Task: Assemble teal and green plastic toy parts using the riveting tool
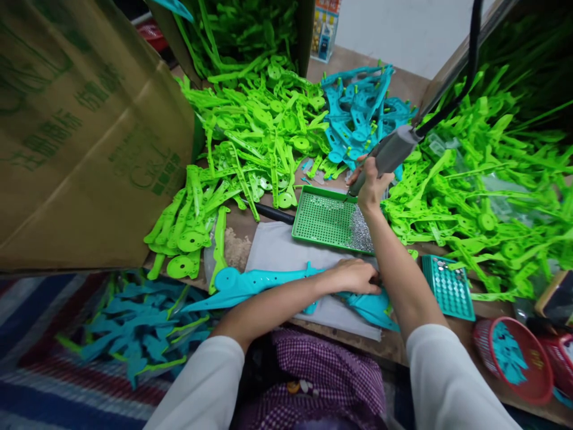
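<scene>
My right hand (372, 186) grips a grey electric screwdriver (396, 149) with a black cable. Its tip points down over a green perforated tray (320, 210), where small silver screws (360, 230) are heaped toward the right end. Below the tray, my left hand (356, 276) is closed over a long blue plastic part (264, 280) lying on a pale cloth (275, 242). My left forearm crosses that part and hides some of it. Several lime-green plastic parts (264, 113) lie piled behind the tray.
A cardboard box (89, 149) stands at left. Blue parts (358, 107) are stacked behind the tray; more blue pieces (134, 325) lie low at left. On the right are another green pile (487, 221), a teal tray (449, 292) and a red basket (530, 370).
</scene>
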{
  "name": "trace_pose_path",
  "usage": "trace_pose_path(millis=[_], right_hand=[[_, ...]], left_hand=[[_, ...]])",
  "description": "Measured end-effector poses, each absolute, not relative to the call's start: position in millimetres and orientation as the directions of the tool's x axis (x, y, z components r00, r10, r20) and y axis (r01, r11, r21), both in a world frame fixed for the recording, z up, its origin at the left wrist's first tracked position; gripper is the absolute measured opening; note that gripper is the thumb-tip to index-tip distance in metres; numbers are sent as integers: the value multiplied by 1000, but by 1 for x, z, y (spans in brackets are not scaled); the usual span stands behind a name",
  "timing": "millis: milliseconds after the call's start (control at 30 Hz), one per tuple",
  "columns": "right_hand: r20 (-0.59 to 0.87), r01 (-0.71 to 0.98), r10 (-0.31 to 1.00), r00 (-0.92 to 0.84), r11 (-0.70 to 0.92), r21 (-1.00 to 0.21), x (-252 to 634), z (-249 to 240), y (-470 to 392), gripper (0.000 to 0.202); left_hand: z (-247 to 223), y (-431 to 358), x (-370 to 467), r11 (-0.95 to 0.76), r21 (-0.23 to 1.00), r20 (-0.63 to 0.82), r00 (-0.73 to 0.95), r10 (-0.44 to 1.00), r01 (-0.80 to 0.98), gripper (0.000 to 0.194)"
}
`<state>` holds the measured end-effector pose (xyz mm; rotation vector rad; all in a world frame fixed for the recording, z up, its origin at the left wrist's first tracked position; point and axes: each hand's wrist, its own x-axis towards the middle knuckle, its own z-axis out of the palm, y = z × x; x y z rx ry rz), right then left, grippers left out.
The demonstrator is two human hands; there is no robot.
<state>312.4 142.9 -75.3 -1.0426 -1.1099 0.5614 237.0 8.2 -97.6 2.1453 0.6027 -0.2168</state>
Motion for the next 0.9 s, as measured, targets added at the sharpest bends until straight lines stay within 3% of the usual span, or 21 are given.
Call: trace_pose_path(millis=[233, 400, 467, 600, 900], right_hand=[[499, 151, 750, 434, 485, -861, 327, -36, 117, 50], [431, 42, 774, 463, 467, -883, 353, -1, 2, 46], [431, 62, 834, 346, 438, -897, 360, -2, -54, 47], [315, 7, 883, 348, 334, -943, 365, -21, -128, 46], [246, -63, 904, 349, 284, -957, 368, -47, -141, 56]], left_hand=[[-96, 9, 235, -533, 699, -342, 878, 336, 476, 34], [-99, 9, 237, -540, 700, -321, 881, 347, 467, 28], [-101, 9, 238, -547, 699, -313, 885, 345, 460, 27], [-103, 10, 240, -565, 700, -293, 897, 332, 438, 25], [-98, 12, 242, -541, 734, -281, 909, 309, 410, 23]])
